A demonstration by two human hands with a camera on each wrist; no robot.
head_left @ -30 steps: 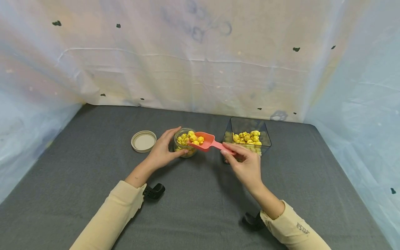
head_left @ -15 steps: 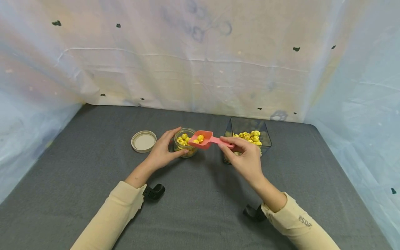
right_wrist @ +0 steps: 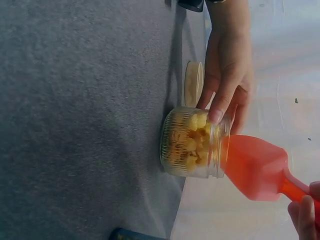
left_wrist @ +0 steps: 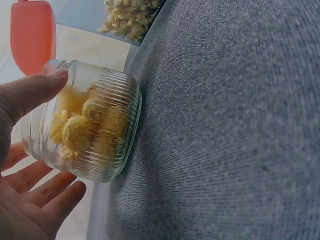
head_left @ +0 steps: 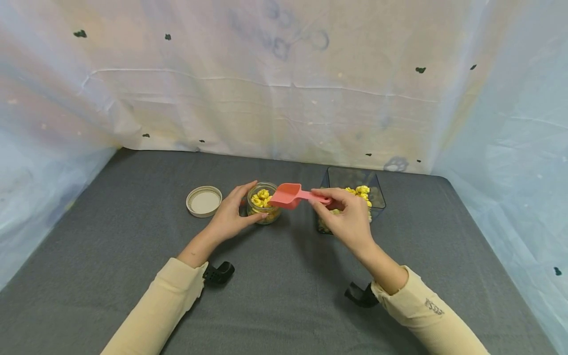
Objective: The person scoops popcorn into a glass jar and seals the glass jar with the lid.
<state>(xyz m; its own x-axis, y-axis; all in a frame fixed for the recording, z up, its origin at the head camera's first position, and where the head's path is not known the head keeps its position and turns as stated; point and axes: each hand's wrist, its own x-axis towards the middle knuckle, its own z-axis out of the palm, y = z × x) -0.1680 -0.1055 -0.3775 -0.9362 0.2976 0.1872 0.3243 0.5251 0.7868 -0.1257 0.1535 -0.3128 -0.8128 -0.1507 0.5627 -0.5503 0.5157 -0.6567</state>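
My left hand (head_left: pixel 230 212) grips a small glass jar (left_wrist: pixel 75 72) near its mouth, thumb on one side and fingers on the other. Yellow popcorn (head_left: pixel 263 194) lies inside it, with ribbed glass around the lower part. Between thumb and fingers, my right hand (head_left: pixel 348 222) pinches the handle of a pink-red scoop (head_left: pixel 286 196). The scoop is tilted down to the left, its front edge over the jar's mouth, and no popcorn shows in it. In the right wrist view the scoop's tip (right_wrist: pixel 235 157) overlaps the jar's rim.
A clear, dark-rimmed box (head_left: pixel 348 176) with more popcorn stands behind my right hand, partly hidden by it. Left of the jar lies a round, pale lid (head_left: pixel 204 202). The grey cloth-covered table (head_left: pixel 275 296) ends at a hanging plastic sheet (head_left: pixel 284 108).
The scoop has tipped further over the jar, and the popcorn that was in it has gone out of it. My right hand has risen slightly. My left hand stays on the jar.
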